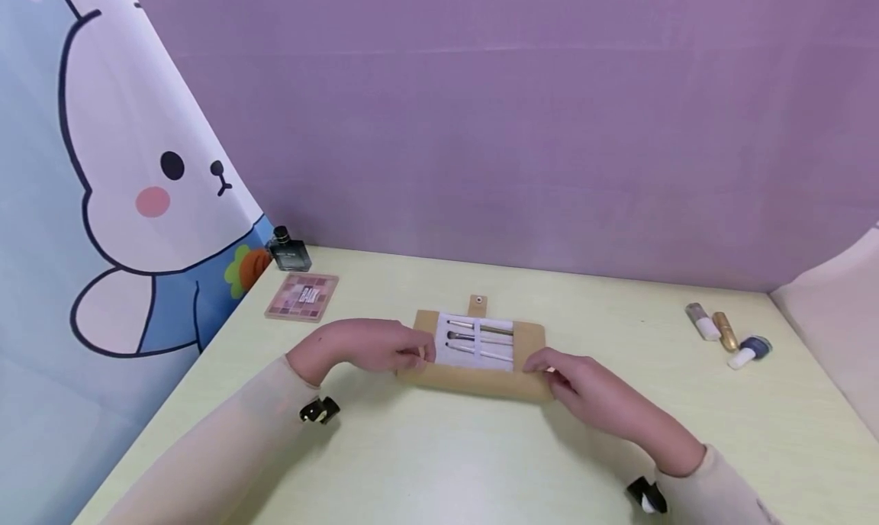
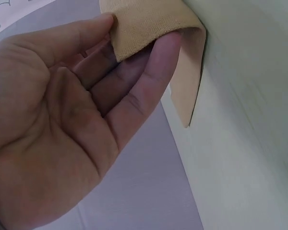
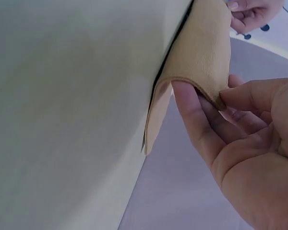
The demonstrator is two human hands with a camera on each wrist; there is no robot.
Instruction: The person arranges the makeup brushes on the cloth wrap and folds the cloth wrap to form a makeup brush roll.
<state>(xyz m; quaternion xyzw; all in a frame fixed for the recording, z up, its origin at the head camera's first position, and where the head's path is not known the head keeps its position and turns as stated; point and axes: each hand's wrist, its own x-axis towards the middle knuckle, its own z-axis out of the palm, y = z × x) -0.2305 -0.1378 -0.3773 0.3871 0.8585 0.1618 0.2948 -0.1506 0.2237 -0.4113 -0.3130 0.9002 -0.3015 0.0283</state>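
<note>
A tan brush roll (image 1: 481, 381) lies on the table with its near edge folded up and over. Inside, several thin makeup brushes (image 1: 487, 340) sit under a band on the pale lining. My left hand (image 1: 374, 346) pinches the left corner of the folded flap (image 2: 149, 28) between thumb and fingers, the fingers tucked beneath it. At the other end, my right hand (image 1: 590, 391) grips the right corner in the same manner, its thumb on top in the right wrist view. A snap tab (image 1: 478, 305) sticks out from the roll's far side.
On the left stand a dark perfume bottle (image 1: 291, 252) and, lying flat nearer to me, a pink checkered palette (image 1: 302, 296). To the right lie a grey-and-white tube (image 1: 703, 321), a gold tube (image 1: 725, 331) and a dark blue, white-capped bottle (image 1: 751, 349). A purple cloth (image 1: 508, 128) hangs behind the table.
</note>
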